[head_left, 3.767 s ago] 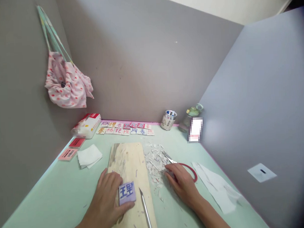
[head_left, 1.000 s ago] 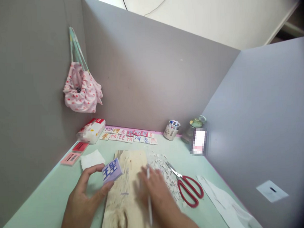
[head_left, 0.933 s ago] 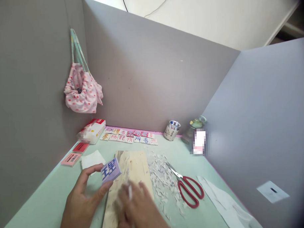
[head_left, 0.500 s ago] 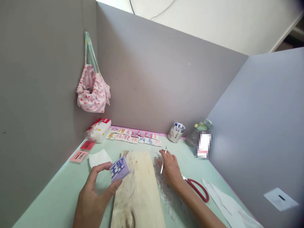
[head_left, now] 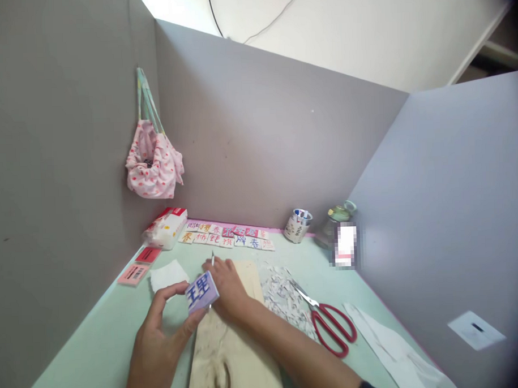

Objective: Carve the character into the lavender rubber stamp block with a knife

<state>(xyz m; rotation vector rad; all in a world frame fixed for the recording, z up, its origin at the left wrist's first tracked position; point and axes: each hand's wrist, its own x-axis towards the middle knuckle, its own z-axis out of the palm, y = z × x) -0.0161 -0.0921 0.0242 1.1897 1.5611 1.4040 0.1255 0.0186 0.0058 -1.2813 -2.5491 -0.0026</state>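
Observation:
My left hand [head_left: 156,345] pinches a square lilac tile [head_left: 202,292] by its edges, thumb below and fingers at its left side. A dark blue written character faces me on the tile. Just behind it, my right hand [head_left: 231,285] is closed around a slim silver pen-like tool [head_left: 212,258]; its upper end sticks up above the fingers and the exact tip is hard to make out. Both hands are over a pale wooden board [head_left: 242,370] with dark marks, partly covered by my right forearm.
Paper-like scraps [head_left: 283,298] lie right of the board beside red-handled scissors [head_left: 316,307] and white cloth-like material [head_left: 387,348]. Two rows of character tiles [head_left: 241,241], a can [head_left: 298,226], a tissue pack [head_left: 167,226] and a green pot [head_left: 342,214] stand behind.
My right hand with the silver tool has moved left, from over the scraps to behind the tile, uncovering the scissors and scraps. The left hand keeps the tile almost in place.

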